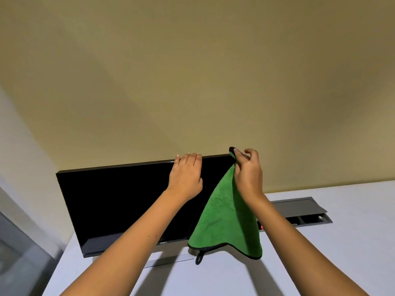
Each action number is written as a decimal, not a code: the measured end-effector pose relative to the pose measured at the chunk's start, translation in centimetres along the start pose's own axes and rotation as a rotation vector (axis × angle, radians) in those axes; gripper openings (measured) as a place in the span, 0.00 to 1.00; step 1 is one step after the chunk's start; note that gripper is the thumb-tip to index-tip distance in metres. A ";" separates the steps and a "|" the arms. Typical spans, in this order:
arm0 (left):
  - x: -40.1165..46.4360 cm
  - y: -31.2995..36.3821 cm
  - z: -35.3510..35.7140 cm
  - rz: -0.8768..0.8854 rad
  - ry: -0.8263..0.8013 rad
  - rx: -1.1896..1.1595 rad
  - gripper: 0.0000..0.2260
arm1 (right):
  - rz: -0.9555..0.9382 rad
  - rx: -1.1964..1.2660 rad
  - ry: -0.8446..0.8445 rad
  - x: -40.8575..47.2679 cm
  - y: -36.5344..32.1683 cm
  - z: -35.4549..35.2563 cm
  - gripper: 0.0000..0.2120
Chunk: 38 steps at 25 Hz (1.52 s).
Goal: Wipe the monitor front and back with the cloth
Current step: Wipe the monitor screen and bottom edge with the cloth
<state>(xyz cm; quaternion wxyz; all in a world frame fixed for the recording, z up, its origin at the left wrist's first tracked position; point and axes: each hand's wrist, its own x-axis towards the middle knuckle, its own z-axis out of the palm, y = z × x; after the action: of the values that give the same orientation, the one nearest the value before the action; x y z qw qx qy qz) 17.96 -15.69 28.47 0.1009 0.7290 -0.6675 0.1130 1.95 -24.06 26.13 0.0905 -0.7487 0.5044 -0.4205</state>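
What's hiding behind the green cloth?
The green cloth, pinched by the right hand, hangs before the monitor, covering its right end. Whatever is behind that part cannot be seen.

Wall (192,71): plain olive-tan, evenly lit, soft shadows.
Desk (352,242): white top, standing against the wall.
Cable tray (303,212): grey, recessed in desk, lid raised.
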 end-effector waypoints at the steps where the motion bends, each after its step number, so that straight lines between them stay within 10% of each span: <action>1: 0.5 0.9 0.1 0.016 -0.002 -0.003 0.30 | 0.054 0.056 0.031 0.0 0.7 -0.6 0.20; 13: 5.7 5.5 1.6 0.162 0.146 -0.011 0.12 | 0.231 0.658 -0.160 1.4 3.9 -0.4 0.16; 25: 6.5 5.5 2.6 0.125 0.220 -0.098 0.13 | 0.625 0.373 -0.472 -13.5 13.1 6.2 0.16; 38: 6.5 5.2 2.7 0.152 0.240 -0.043 0.11 | 0.226 0.588 0.022 -5.4 5.7 2.8 0.17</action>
<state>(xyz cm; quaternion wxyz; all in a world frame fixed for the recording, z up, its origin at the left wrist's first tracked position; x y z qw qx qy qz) 13.41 -23.14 27.80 0.1870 0.6552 -0.7062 0.1924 -0.63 -23.06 18.29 0.3441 -0.6251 0.4420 -0.5436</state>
